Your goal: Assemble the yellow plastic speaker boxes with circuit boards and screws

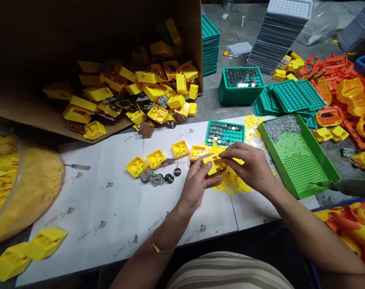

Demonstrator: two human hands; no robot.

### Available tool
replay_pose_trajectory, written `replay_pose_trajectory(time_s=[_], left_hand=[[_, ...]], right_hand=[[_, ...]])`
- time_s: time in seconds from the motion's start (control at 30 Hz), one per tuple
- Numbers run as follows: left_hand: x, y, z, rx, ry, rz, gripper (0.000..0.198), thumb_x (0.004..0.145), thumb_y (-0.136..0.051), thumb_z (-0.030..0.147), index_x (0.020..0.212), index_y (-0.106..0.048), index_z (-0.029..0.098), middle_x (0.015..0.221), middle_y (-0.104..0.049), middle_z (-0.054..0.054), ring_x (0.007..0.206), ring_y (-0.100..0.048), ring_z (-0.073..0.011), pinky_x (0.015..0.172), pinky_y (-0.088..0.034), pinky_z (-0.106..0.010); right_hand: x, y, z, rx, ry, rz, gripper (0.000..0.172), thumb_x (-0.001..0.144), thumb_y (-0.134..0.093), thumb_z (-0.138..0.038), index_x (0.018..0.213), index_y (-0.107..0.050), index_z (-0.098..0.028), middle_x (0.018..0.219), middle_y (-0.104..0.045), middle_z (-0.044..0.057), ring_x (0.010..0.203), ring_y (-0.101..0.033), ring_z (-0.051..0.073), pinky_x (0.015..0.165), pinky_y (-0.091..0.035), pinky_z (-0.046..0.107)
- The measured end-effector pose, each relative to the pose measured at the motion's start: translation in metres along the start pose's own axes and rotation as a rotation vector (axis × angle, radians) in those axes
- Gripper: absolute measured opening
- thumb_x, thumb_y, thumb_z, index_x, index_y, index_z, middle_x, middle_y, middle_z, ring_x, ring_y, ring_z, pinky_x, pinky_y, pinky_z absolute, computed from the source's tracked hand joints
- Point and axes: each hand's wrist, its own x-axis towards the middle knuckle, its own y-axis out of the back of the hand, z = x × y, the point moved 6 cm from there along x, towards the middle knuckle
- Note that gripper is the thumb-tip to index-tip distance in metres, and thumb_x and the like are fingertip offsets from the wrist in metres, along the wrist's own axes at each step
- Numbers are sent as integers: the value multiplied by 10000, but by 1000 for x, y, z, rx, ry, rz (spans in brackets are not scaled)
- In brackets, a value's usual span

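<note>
My left hand (197,178) is closed around a small yellow plastic housing (211,163) with speaker holes in its face. At the housing's right side, the fingers of my right hand (245,162) are pinched together; what they hold, if anything, is too small to make out. Under both hands lies a pile of flat yellow plastic pieces (235,180). Just beyond stands a teal tray (225,132) with rows of button cells. Left of my hands, several open yellow housings (155,159) lie with wired circuit boards (158,179) and black round speakers (177,171).
A cardboard box (110,130) full of yellow housings stands back left, by a bag of yellow pieces (46,180). At right are a green tray of screws (315,164), a power screwdriver (351,186) and orange parts (351,96). A small screwdriver (80,167) lies left.
</note>
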Motion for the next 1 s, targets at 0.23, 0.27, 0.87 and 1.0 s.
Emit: replay_pose_trajectory(time_s=[0.23, 0.27, 0.87, 1.0], left_hand=[[-1, -1, -1, 25, 0, -39, 271, 808, -610, 269, 1065, -606, 181, 1076, -631, -65, 886, -691, -201, 635, -596, -262], [-1, -1, -1, 41, -3, -40, 266, 807, -612, 273, 1055, -614, 178, 1075, -634, -68, 902, -686, -206, 637, -597, -264], [-3, -6, -15, -28, 169, -122, 311, 830, -595, 253, 1114, -561, 129, 1049, -694, -141, 865, -717, -257, 591, -587, -251], [-1, -4, -11, -94, 172, -93, 268, 846, -565, 220, 1092, -536, 118, 1079, -695, -175, 877, -718, -282, 554, -580, -253]], right_hand=[[0, -9, -1, 29, 119, -55, 172, 901, -475, -128, 814, -615, -179, 794, -643, 42, 754, -581, 148, 671, -462, 264], [0, -11, -1, 9, 150, -84, 185, 894, -466, -111, 803, -612, -178, 778, -638, 40, 742, -569, 148, 660, -450, 262], [7, -8, 62, 223, -315, -80, 173, 836, -625, -325, 877, -662, -161, 731, -624, 20, 661, -563, 132, 608, -430, 259], [18, -17, 71, -279, -269, -96, 190, 890, -532, -230, 936, -711, -184, 799, -620, 55, 723, -567, 171, 633, -373, 285]])
